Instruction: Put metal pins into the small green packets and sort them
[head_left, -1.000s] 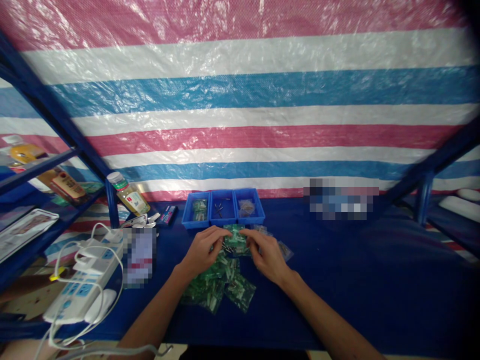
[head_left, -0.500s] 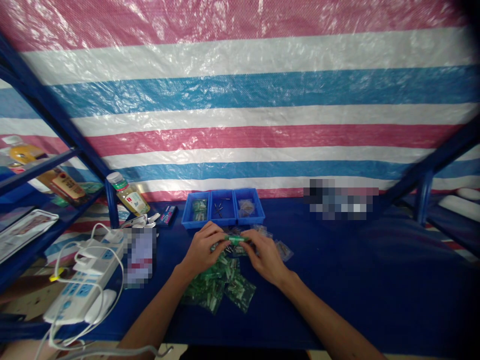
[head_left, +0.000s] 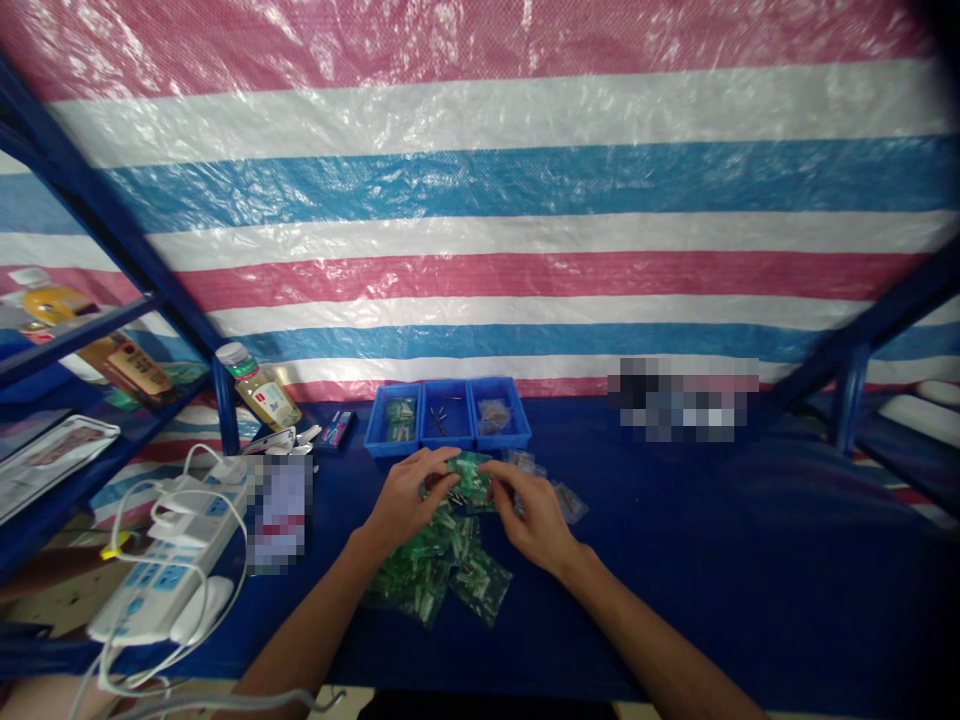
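Holding at the centre of the frame, with fingertips of both left hand (head_left: 409, 492) and right hand (head_left: 536, 505) pinched on its opposite sides, a small green transparent plastic bag (head_left: 471, 477). Just below in the frame, a heap of similar green bags (head_left: 420, 578) on the blue bench (head_left: 675, 580); just above, three open blue plastic bins (head_left: 448, 441). Apparently handling one single bag, calling next for gentle, steady pinching.

From here I see both forearms angled inward, my left hand (head_left: 410, 492) and right hand (head_left: 536, 510) facing each other, wrists low, fingers curled, each thumb and fingertips closed in a pinch.
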